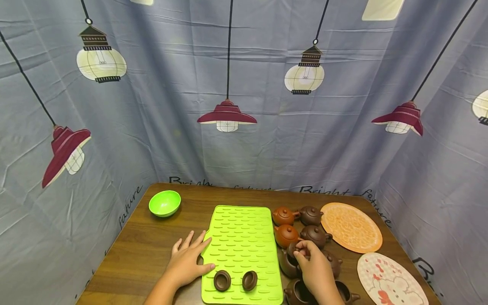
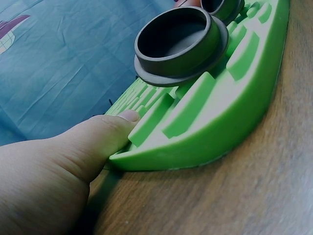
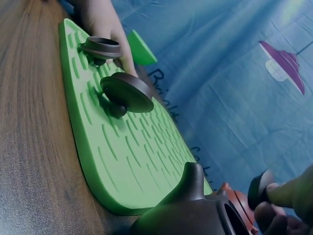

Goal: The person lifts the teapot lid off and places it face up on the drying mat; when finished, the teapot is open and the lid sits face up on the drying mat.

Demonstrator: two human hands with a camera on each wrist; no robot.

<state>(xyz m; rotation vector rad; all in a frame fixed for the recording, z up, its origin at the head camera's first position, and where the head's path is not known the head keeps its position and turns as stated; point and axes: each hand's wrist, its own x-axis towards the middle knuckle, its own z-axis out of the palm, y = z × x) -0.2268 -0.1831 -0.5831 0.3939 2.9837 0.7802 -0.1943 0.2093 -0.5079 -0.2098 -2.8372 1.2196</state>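
My right hand (image 1: 315, 271) pinches a dark brown teapot lid (image 1: 292, 250) between thumb and fingers, just above a dark brown teapot (image 1: 288, 266). In the right wrist view that lid (image 3: 258, 190) stands tilted on edge. With fingers spread, my left hand (image 1: 185, 262) rests at the left edge of a bright green ridged mat (image 1: 244, 237); its thumb (image 2: 110, 129) touches the rim. Two more brown lids, one on the left (image 1: 222, 281) and a tilted one on the right (image 1: 249, 281), lie knob down at the mat's near end. Two near teapots, left (image 1: 299, 293) and right (image 1: 345, 292), are lidless.
Behind my right hand stand two orange-brown teapots (image 1: 285, 216) and dark lidded teapots (image 1: 313, 235). An orange round placemat (image 1: 352, 226) and a bear-printed one (image 1: 392, 279) lie at the right. A green bowl (image 1: 164, 203) sits at the far left of the wooden table (image 1: 129, 262).
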